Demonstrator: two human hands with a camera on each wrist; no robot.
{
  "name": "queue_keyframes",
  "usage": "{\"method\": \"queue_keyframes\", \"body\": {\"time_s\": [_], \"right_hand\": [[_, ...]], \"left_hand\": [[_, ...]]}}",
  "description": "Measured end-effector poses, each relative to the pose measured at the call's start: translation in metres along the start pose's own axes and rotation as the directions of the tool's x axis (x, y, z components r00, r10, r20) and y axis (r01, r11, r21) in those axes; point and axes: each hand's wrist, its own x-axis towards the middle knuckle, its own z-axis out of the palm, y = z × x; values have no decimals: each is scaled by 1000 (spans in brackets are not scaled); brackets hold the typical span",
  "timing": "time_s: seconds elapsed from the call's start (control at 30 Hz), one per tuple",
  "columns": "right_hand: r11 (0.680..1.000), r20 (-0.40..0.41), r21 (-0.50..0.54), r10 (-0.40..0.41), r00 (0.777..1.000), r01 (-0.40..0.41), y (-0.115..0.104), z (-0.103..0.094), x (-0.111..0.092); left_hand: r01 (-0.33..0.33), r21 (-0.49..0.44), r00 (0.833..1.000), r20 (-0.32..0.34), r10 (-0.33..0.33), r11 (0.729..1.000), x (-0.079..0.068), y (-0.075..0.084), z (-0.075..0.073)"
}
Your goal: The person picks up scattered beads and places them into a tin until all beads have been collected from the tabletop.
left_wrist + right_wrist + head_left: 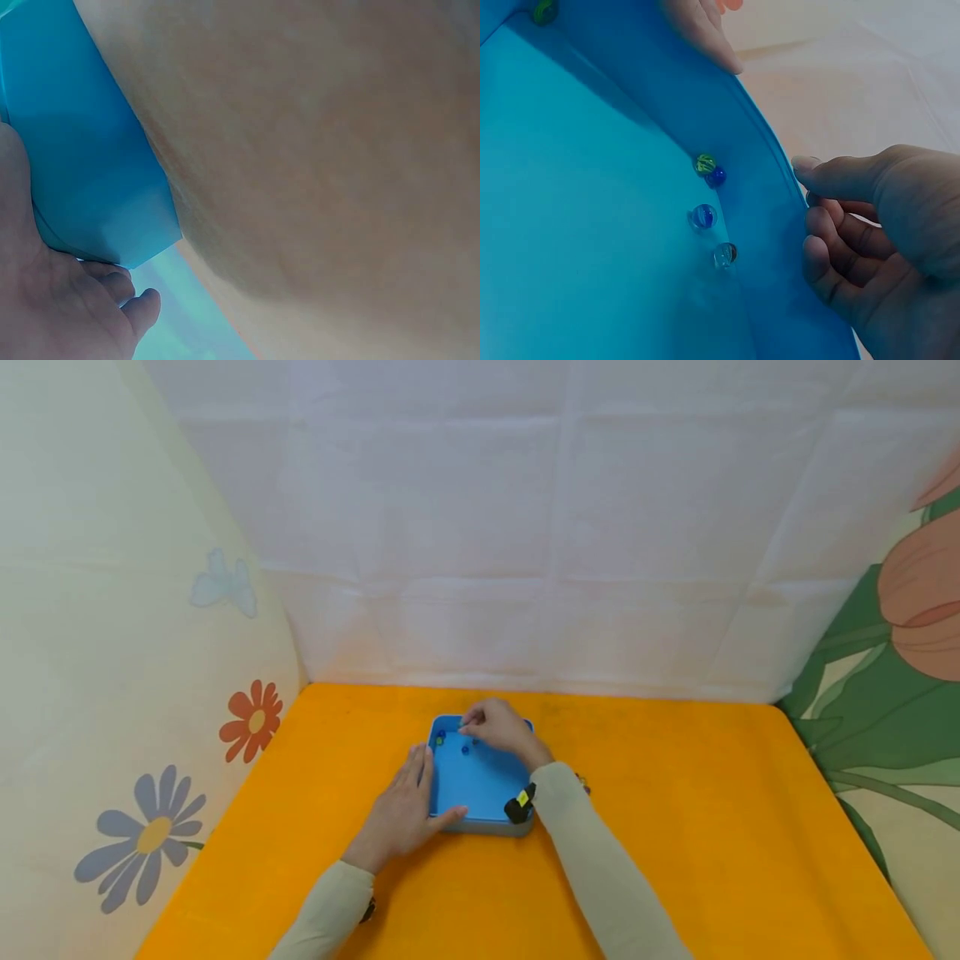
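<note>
A shallow box (480, 785), blue inside and greyish outside, stands on the yellow cloth. My left hand (401, 814) rests against its left side, fingers fairly straight, the thumb along the near rim. In the right wrist view, left fingertips show at the rim. My right hand (498, 727) is over the box's far part, thumb and forefinger pinching what looks like a small marble, mostly hidden. Glass marbles lie inside along the wall: a yellow-green marble (705, 163) touching a dark blue marble (716, 177), a clear blue-swirled marble (703, 217) and a clear brownish marble (725, 255).
Another green marble (545, 11) sits by a corner of the box. The yellow cloth (675, 827) spreads around the box. A white sheet (525, 527) hangs behind the table, with flower-printed curtains (150, 835) at the sides. Dark wrist bands (519, 806) partly cover the view.
</note>
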Motion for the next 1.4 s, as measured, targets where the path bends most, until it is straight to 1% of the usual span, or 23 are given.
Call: {"method": "queue_keyframes", "body": {"time_s": [0.37,0.67,0.87,1.1,1.4], "right_hand": [[1000,4,-30,-6,1000,6,-7,4,4],[1000,17,-15,12,1000,-11,-8,7,4],[999,4,13,44,999,-44,-9,5,3],[998,-2,28,48,999,-48,-12,2,0],[999,-10,-4,53,999,-53,-8,-3,-3]], "left_hand": [[7,-4,1000,15,-7,1000,1,0,-2],[12,-1,1000,11,-12,1000,1,1,-1],[13,7,1000,11,-13,1000,1,0,0],[8,7,1000,7,-8,1000,1,-1,1],[5,-7,1000,-13,-5,1000,2,-4,4]]}}
